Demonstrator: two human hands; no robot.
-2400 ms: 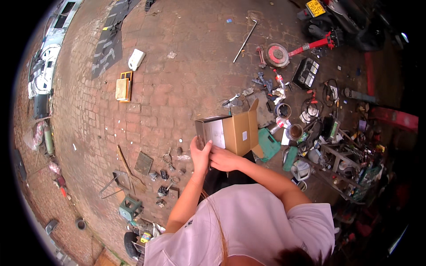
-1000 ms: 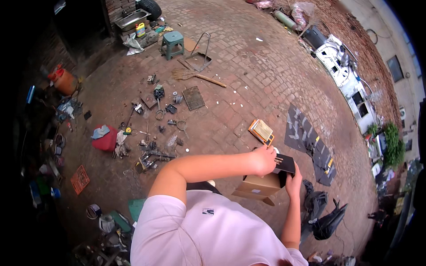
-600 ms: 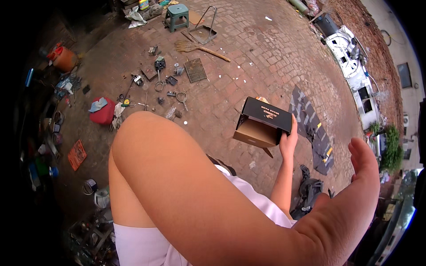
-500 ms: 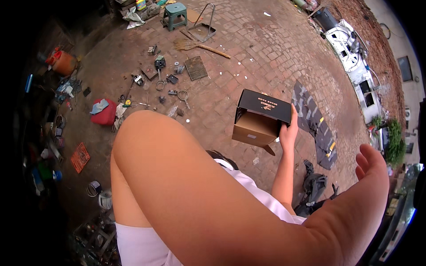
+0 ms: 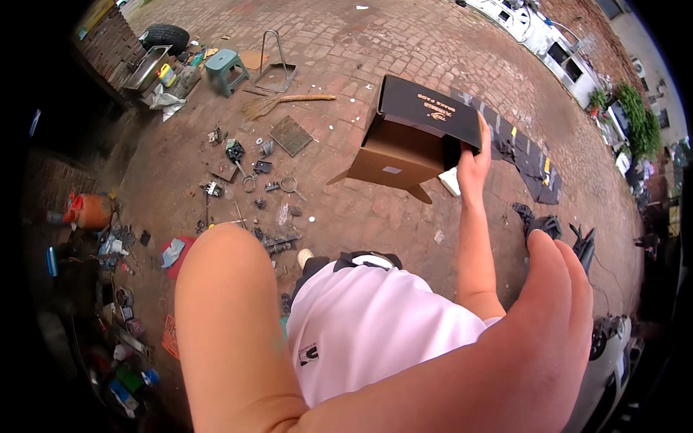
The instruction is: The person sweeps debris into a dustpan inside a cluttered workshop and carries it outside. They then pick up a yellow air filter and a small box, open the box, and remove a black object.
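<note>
My right hand point(image 5: 474, 167), on an outstretched arm, grips a cardboard box point(image 5: 427, 103) by its right side. The box is black on the outside and plain brown inside. Its open end is turned partly toward me, with brown flaps hanging out at the lower edge. The deep part of its inside lies in shadow. My left arm is bent, with the elbow at the left, and looms large close to the camera. At its end my left hand point(image 5: 527, 325) reaches across to the right, fingers stretched out, holding nothing that shows.
Metal parts point(image 5: 234, 150) lie scattered on the brick ground point(image 5: 390, 224). Beyond them are a straw broom point(image 5: 289, 101), a green stool point(image 5: 227, 70) and a dustpan point(image 5: 276, 76). A dark cloth point(image 5: 516, 144) lies behind the box, an orange gas cylinder point(image 5: 92, 210) at the left.
The box has come up and shows larger, with another flap visible on its left. My left hand has swung leftward, nearer the camera. The whole view has shifted, uncovering more of my shirt.
</note>
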